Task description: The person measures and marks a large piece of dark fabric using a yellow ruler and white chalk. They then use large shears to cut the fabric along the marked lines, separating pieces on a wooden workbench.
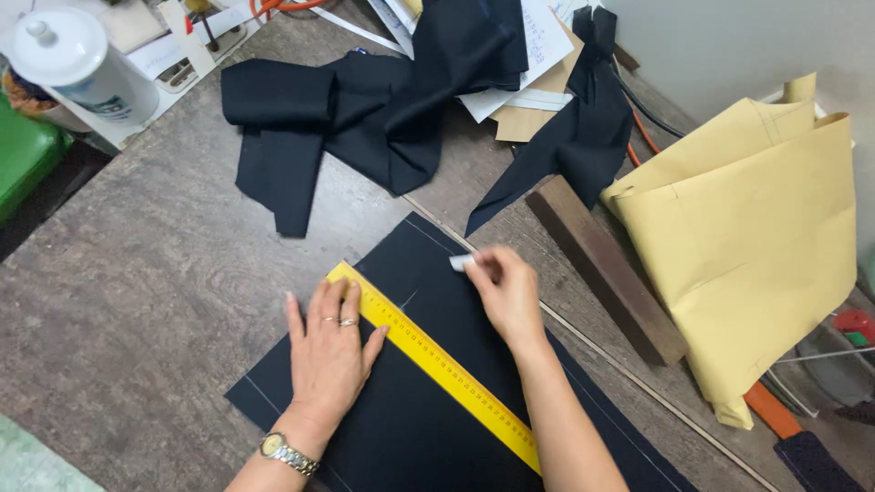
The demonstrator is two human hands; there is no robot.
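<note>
A flat piece of dark navy fabric (410, 428) with faint chalk lines lies on the wooden table. Across it runs a yellow ruler (437, 364), set diagonally. My left hand (328, 351), wearing rings and a wristwatch, presses flat on the ruler's upper end with fingers spread. My right hand (506, 292) pinches a small white piece of tailor's chalk (461, 262) just beyond the ruler's far side, near the fabric's top corner.
Crumpled dark cloth pieces (365, 109) and papers lie at the back. A dark wooden block (606, 269) sits right of the fabric, next to folded tan pattern paper (756, 246). A white spray can (77, 64) stands at the far left.
</note>
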